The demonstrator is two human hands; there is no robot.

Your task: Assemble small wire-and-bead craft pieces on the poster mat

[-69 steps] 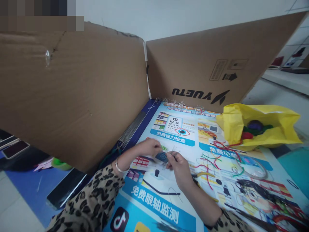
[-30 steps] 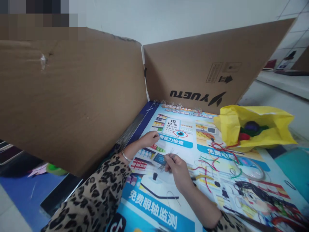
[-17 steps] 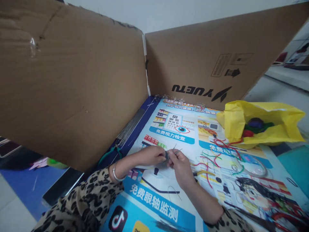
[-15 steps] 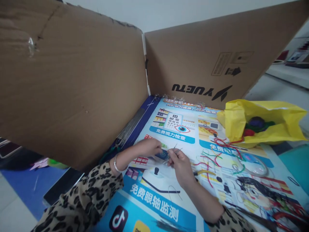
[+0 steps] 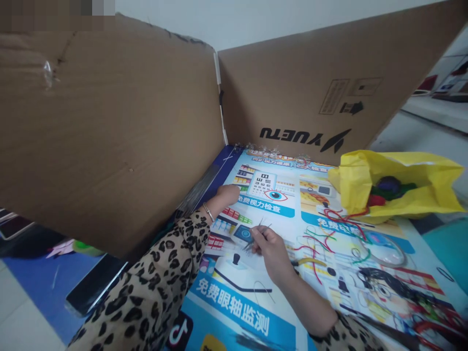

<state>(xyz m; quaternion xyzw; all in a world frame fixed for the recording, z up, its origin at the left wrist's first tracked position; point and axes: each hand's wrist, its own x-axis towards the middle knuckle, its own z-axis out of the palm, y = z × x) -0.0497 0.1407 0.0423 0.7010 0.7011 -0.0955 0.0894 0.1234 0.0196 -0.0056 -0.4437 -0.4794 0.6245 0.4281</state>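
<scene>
My right hand (image 5: 266, 242) is closed in a pinch on several thin wires (image 5: 262, 225) over the middle of the printed sheet (image 5: 234, 304). Their ends stick out above and below its fingers. My left hand (image 5: 228, 194) lies farther forward, near the sheet's left edge, beside a bundle of thin grey wires (image 5: 199, 191). Its fingers are curled together, and whatever they hold is hidden. A bent thin wire (image 5: 263, 291) rests on the sheet below my right hand.
Cardboard panels (image 5: 146, 112) stand at the left and back. On the right are a yellow bag (image 5: 360, 183), red and green cords (image 5: 317, 241), yellow-handled pliers (image 5: 311, 262), a clear ring (image 5: 397, 256) and scissors (image 5: 387, 329). A dark flat box (image 5: 93, 282) lies at lower left.
My left hand has moved forward and left, away from my right hand, toward the wire bundle. My right hand stays in nearly the same place with the wires.
</scene>
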